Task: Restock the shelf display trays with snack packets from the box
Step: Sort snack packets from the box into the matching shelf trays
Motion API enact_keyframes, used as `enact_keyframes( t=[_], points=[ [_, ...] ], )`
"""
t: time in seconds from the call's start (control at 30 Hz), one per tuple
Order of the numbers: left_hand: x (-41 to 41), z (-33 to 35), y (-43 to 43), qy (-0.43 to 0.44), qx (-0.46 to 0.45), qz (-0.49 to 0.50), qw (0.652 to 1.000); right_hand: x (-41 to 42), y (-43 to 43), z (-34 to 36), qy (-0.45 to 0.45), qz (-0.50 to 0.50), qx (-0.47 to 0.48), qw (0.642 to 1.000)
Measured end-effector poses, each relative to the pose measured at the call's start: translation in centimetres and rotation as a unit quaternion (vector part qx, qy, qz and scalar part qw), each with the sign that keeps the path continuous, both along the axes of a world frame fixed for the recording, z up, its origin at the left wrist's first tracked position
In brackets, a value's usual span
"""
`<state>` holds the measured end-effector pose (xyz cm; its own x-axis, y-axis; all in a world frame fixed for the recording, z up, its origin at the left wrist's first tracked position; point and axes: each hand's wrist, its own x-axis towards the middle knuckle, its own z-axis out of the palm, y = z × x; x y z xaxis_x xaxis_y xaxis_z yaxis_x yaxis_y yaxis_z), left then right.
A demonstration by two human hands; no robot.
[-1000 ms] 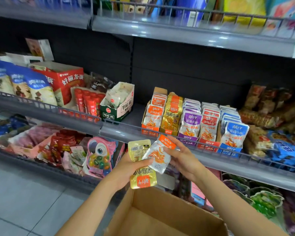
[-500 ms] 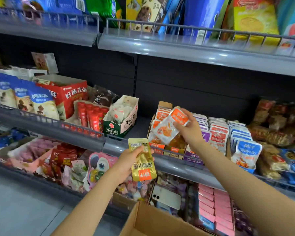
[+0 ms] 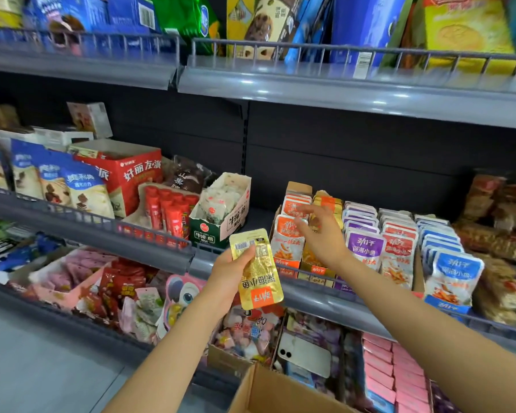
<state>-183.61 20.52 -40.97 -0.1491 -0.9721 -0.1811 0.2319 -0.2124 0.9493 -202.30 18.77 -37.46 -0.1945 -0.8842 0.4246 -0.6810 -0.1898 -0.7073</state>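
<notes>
My left hand grips a gold snack packet upside down, in front of the middle shelf's rail. My right hand hovers with fingers spread over the orange and gold packet rows of the display tray, holding nothing; its motion blurs it. The orange packet row stands upright at the tray's left end. Purple, red and blue packet rows stand to the right. The open cardboard box sits low at the bottom centre.
A wire rail edges the middle shelf. A green-and-white carton and red tubes stand left of the tray. The upper shelf overhangs. A white phone lies among goods on the lower shelf.
My right hand carried the orange packet up to the tray's orange row and let it go; it is now empty. My left hand rose slightly with the gold packet.
</notes>
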Motion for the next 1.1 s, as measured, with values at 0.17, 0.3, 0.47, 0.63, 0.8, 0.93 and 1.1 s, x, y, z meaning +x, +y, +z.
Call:
enact_keyframes(
  t=[0.17, 0.3, 0.47, 0.63, 0.8, 0.93, 1.1],
  points=[
    [-1.4, 0.7, 0.6, 0.000, -0.020, 0.032, 0.999, 2.0, 5.7, -0.8, -0.310, 0.156, 0.189, 0.919],
    [-3.1, 1.9, 2.0, 0.028, 0.019, -0.041, 0.999, 1.9, 8.1, -1.5, -0.369, 0.160, 0.153, 0.903],
    [-4.9, 2.6, 3.8, 0.004, 0.045, -0.139, 0.989, 1.6, 10.7, -1.5, -0.302, 0.185, 0.136, 0.925],
    [-6.6, 3.5, 5.2, 0.105, 0.027, -0.038, 0.993, 0.8, 12.1, -1.8, -0.324, 0.078, 0.080, 0.940],
    [-7.9, 3.9, 6.3, 0.081, -0.016, -0.039, 0.996, -0.4, 12.7, -1.7, -0.456, 0.123, 0.180, 0.863],
    [-7.4, 3.8, 5.9, 0.047, -0.026, -0.055, 0.997, -1.7, 12.9, -1.3, -0.524, 0.127, 0.166, 0.826],
    [-5.7, 3.3, 4.8, 0.061, -0.035, -0.085, 0.994, -3.5, 12.0, -0.9, -0.539, 0.086, 0.145, 0.825]
  ],
)
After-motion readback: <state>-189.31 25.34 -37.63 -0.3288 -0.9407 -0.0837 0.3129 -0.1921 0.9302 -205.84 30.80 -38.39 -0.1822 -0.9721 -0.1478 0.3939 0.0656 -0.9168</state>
